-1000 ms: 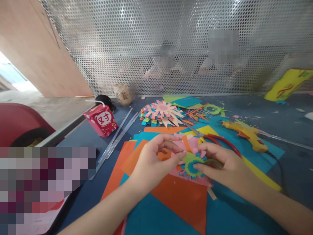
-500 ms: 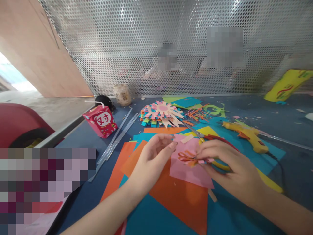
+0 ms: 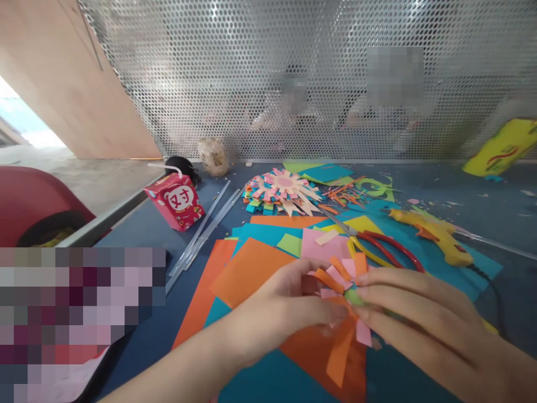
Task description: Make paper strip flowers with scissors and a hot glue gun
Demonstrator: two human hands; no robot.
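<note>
The left hand [image 3: 289, 308] pinches the left edge of a round, layered paper rosette [image 3: 351, 295] between thumb and curled fingers, while the right hand [image 3: 423, 319] presses its fingertips together on the green centre, covering much of the far right side. The rosette sits just on the near side of the red-and-yellow-handled metal scissors [image 3: 354, 231]; its thin, flat orange and pink tabs radiate like petals, some bent upward. The scissors' curved handles lie close beyond the right fingers. Left of the scissors, a smooth pink paper square [image 3: 312, 249] carries a pale strip; nearer lie overlapping matte orange sheets [image 3: 255, 268] and blue sheets [image 3: 268, 375]. Beyond the scissors, to the left, rests a fringed pile of multicoloured paper rosettes [image 3: 283, 182]. Right of them lies a yellow plastic glue gun [image 3: 436, 238] with a dark cord. Well left are clear, slender glue sticks [image 3: 210, 229] and a glossy red drink carton [image 3: 178, 201] with a white straw. Farthest beyond the scissors, a perforated metal screen [image 3: 251, 67] closes off the table.
</note>
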